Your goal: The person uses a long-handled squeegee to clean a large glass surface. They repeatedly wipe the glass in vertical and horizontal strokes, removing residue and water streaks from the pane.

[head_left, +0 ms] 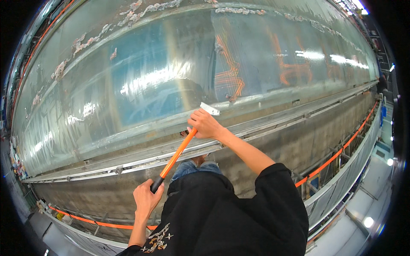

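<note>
A long-handled scraper [174, 158] slants across in front of me, with an orange shaft and a black end grip. My left hand [146, 198] is closed round the black grip, low and to the left. Higher up, my right hand [206, 124] wraps the shaft close to the head. The scraper's pale flat blade [210, 109] shows just past my right fingers, over the near edge of a large glossy greenish surface [192, 81]. From this view I cannot tell if the blade touches it.
Pale crumbly clumps [89, 42] lie in lines along the surface's far side. Orange streaks [230, 70] mark its middle and right. A metal rail [265, 124] borders a brown walkway [273, 147] under me. Behind it runs a guardrail with an orange band [329, 165].
</note>
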Motion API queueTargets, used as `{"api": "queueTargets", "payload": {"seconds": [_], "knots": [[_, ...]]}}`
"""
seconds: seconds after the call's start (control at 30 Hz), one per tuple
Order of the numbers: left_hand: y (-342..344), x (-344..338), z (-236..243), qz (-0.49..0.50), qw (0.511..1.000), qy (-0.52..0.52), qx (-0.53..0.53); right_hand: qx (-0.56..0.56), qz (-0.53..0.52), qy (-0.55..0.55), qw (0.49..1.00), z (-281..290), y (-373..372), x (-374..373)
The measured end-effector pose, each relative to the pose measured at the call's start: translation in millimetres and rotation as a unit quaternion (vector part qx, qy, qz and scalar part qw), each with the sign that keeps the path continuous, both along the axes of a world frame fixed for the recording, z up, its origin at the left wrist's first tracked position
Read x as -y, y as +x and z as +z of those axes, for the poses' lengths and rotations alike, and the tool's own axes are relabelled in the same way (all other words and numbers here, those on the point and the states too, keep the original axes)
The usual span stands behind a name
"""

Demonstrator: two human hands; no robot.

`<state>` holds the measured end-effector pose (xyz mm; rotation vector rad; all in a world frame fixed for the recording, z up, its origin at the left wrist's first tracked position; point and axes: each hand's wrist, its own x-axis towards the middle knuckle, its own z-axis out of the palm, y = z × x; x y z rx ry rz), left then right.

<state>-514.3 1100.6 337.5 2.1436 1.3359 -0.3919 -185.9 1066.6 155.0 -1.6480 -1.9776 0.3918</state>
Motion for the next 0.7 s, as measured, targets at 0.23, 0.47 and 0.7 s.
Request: {"api": "queueTargets", "payload": {"seconds": [0.23, 0.47, 0.7], "knots": [[-20.3, -33.2, -21.6, 0.108, 0.909, -0.402, 0.009, -0.040, 0.054, -0.094, 0.993, -62.1, -4.2, 14.1], [9.2, -45.9, -18.6, 0.454, 0.474, -0.754, 0.014, -0.063, 0.009, 0.002, 0.998, -59.2, 25.5, 10.3], [102.9, -85.8, 12.4, 0.415, 0.580, -0.687, -0.140, -0.093, 0.007, 0.040, 0.995, -71.3, 76.9, -14.5]]}}
